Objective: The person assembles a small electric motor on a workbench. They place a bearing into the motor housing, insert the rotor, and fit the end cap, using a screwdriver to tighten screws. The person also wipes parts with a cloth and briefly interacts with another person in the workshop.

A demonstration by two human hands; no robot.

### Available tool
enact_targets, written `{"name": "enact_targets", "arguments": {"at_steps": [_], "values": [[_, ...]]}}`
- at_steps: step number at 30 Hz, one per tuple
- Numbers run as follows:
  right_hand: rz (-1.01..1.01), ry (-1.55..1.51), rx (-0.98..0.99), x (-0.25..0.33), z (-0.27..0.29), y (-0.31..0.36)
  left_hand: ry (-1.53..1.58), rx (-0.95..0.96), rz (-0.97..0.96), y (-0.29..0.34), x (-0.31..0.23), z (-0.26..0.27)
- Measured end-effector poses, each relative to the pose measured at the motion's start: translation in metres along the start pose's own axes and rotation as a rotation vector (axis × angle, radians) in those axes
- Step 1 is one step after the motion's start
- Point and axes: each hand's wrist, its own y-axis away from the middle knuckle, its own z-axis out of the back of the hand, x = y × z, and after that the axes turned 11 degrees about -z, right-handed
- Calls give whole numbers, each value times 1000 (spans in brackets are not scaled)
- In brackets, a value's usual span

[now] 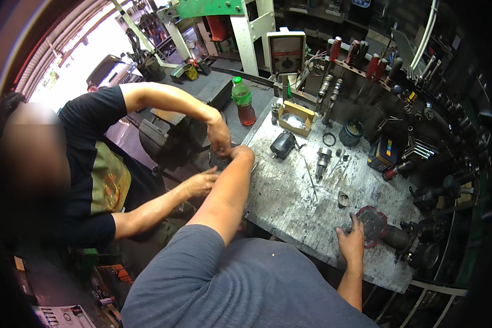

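My left arm reaches across to the dark vise (167, 143) beside the bench. There my left hand (237, 152) meets a co-worker's hands; its fingers are hidden, and a dark part between us is mostly covered. The co-worker's upper hand (220, 138) bends down onto that spot, while the lower hand (200, 183) lies just below with fingers stretched. On the bench's near right, my right hand (352, 240) rests with thumb and fingers apart, holding nothing. Right by its fingertips sits a dark round machine part with a red rim (373, 225), joined to a dark cylindrical body (397, 239).
On the metal bench (290, 210) lie a black motor-like cylinder (282, 145), a geared shaft (323, 162), a thin rod (310, 177), a ring (329, 139) and an open cardboard box (296, 119). A green-topped bottle (243, 102) stands behind. Screwdrivers (353, 52) line the rack.
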Motion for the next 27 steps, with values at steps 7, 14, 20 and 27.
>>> {"name": "enact_targets", "arguments": {"at_steps": [7, 14, 20, 27], "values": [[-27, -88, 6, -9, 9, 22, 243, -279, 162, -2, 1, 3], [80, -309, -64, -18, 7, 18, 221, -882, -284, 95, -49, 62], [-293, -1353, 521, 34, -15, -3, 588, -759, -1084, 276, -115, 32], [-175, -1686, 1283, 106, -47, 15, 232, -858, -1373, 281, -124, -21]]}}
